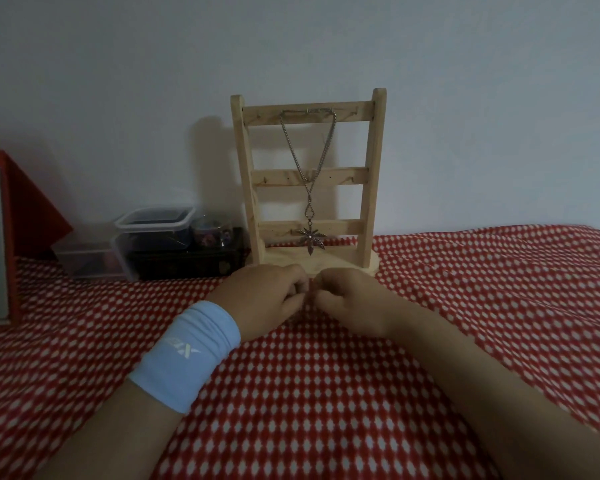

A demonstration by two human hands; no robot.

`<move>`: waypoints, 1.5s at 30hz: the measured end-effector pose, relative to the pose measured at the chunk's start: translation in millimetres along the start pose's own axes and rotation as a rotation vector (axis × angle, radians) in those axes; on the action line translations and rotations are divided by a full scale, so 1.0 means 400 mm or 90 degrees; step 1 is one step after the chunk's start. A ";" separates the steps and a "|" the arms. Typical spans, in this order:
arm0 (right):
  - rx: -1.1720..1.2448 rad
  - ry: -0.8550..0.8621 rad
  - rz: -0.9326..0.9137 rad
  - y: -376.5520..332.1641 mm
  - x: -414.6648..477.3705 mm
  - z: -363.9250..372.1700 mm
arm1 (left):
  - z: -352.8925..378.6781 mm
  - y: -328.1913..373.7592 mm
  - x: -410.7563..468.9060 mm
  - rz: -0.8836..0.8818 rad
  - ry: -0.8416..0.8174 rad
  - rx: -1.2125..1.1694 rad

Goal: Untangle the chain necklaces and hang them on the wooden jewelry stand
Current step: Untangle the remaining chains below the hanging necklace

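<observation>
Fig. | left hand [271,299], right hand [350,303]: my fingers curled, tips meeting on cloth [326,393] before stand [374,174]; cannot tell what they pinch | necklace [310,237]: hangs from top rail | handling: light, limp, slippery, kink-prone; I'd pinch near clasp.

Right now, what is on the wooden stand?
A chain necklace with a leaf pendant hangs from its top bar. The left hand and right hand cover part of its base.
</observation>
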State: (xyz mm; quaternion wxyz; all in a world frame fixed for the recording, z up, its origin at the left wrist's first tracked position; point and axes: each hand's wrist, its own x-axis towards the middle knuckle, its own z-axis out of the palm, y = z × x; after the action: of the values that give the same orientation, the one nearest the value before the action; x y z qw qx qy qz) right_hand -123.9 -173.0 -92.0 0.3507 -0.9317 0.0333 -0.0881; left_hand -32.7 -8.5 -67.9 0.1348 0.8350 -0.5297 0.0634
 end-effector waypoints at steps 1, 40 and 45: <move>-0.037 -0.021 -0.005 -0.001 0.000 0.002 | -0.005 0.003 0.000 0.024 0.019 0.046; 0.205 0.013 0.094 0.032 0.004 -0.017 | -0.052 -0.036 -0.031 -0.102 -0.018 -1.055; 0.172 -0.027 0.097 0.022 0.010 -0.013 | -0.075 -0.007 -0.040 -0.103 0.024 -0.995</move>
State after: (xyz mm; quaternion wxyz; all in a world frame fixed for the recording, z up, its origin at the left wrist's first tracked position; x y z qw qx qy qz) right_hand -120.8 -183.3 -93.3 0.4791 -0.8726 0.0842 -0.0448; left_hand -35.9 15.2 -43.7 0.6964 0.5326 -0.3561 -0.3235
